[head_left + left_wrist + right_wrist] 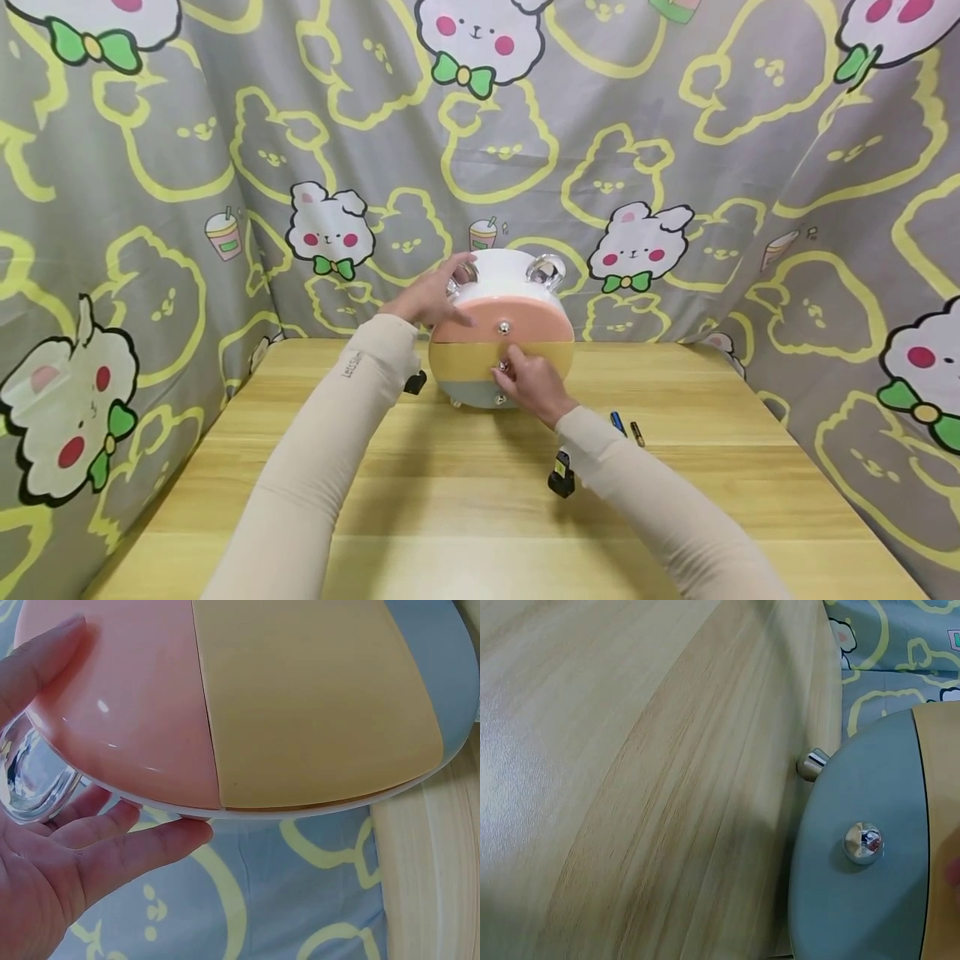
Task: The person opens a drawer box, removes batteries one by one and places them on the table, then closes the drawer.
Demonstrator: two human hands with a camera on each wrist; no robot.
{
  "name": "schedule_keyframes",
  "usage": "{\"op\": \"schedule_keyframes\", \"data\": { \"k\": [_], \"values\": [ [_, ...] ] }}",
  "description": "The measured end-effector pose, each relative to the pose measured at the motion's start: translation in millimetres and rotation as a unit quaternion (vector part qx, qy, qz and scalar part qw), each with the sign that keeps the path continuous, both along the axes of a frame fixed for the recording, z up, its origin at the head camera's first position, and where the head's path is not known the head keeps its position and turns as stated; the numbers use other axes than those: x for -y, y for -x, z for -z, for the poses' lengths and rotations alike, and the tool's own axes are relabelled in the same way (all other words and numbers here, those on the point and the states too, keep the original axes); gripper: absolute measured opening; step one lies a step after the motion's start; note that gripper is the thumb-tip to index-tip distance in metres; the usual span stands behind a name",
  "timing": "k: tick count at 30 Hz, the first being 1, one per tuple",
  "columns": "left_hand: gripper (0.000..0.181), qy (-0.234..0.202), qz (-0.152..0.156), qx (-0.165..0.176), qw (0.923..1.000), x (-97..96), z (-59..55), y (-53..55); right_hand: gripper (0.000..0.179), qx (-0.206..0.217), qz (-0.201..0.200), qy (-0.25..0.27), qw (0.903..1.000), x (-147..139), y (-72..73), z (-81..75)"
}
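A round drawer box [504,275] stands on the table, white-bodied, with shiny silver ears on top. Its front has a pink drawer [480,315], a yellow drawer [457,360] and a blue-grey drawer [468,393], each with a silver knob. My left hand [435,296] grips the box's upper left side; in the left wrist view the thumb [45,660] lies on the pink front and the fingers are at the rim behind. My right hand [534,383] pinches the yellow drawer's knob [503,366]. Only a fingertip edge shows in the right wrist view.
A blue battery-like cylinder [617,422] and a dark, gold-tipped one [637,433] lie on the wooden table [465,517] to the right of the box. A patterned grey curtain [405,158] surrounds the table at the back and sides.
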State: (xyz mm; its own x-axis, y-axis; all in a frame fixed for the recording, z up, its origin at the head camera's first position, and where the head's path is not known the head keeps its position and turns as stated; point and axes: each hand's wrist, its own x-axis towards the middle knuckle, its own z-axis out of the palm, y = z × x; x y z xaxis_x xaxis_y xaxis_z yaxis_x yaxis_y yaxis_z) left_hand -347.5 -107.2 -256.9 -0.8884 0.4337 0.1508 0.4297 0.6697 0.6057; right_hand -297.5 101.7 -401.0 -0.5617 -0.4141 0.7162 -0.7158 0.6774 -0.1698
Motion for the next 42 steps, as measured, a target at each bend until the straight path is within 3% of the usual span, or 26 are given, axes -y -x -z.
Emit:
{"op": "schedule_keyframes", "data": {
  "k": [9,18,27,33,42],
  "values": [
    [0.104,0.005,-0.006,0.005,1.0,-1.6,-0.4,-0.2,0.023,-0.042,0.004,-0.019,0.9989,0,-5.8,0.1],
    [0.104,0.011,0.0,-0.006,0.9999,-0.8,-1.3,-1.8,0.024,-0.043,0.001,-0.023,0.9988,-1,-12.2,2.2],
    [0.103,0.019,-0.007,-0.001,0.9998,-1.6,-1.6,-2.3,0.026,-0.083,-0.009,-0.031,0.996,-5,-22.0,1.9],
    [0.104,0.021,-0.007,-0.001,0.9997,-3.2,-3.9,-4.3,0.027,-0.086,-0.012,-0.036,0.9956,-6,-29.2,0.1],
    [0.106,0.01,-0.018,0.034,0.9992,-5.1,-6.7,-10.4,0.03,-0.107,-0.013,-0.039,0.9935,-8,-37.2,1.9]
  ]
}}
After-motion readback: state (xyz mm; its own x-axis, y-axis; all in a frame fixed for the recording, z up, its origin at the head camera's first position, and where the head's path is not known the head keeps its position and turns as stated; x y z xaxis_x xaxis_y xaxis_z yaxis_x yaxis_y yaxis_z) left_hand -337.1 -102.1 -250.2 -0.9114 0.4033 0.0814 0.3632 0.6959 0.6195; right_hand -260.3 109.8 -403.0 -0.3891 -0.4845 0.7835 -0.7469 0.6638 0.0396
